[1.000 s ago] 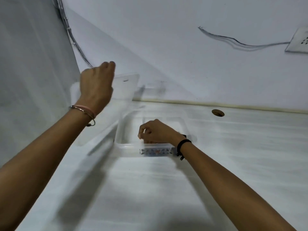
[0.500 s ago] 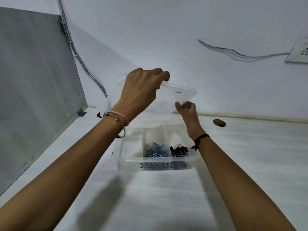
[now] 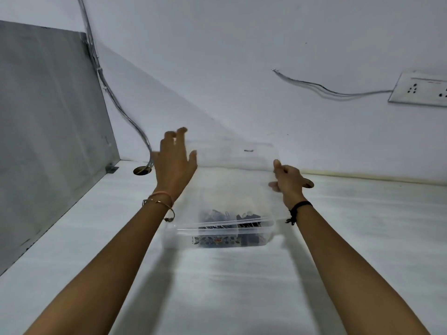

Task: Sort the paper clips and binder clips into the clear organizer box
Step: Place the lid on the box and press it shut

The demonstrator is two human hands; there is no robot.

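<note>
The clear organizer box (image 3: pixel 271 229) stands on the white table in the middle of the head view. Blue paper clips (image 3: pixel 212 216) lie in its middle compartment and black binder clips (image 3: pixel 249 218) in the one to their right. A clear lid (image 3: pixel 232 170) is tilted over the box, its near edge down at the front rim and its far edge raised. My left hand (image 3: pixel 174 165) is at the lid's left edge with fingers spread and straight, blurred. My right hand (image 3: pixel 287 182) pinches the lid's right edge.
A grey panel (image 3: pixel 48 131) walls off the table's left side. Cables (image 3: pixel 116 97) run down the wall into a round hole (image 3: pixel 142 170) in the table. A second hole (image 3: pixel 308 183) lies behind my right hand. A socket plate (image 3: pixel 420 89) is on the wall at right.
Both hands have brought the lid down from the left over the box. My left hand's fingers have gone from curled round the lid to spread, and my right hand holds its right edge.
</note>
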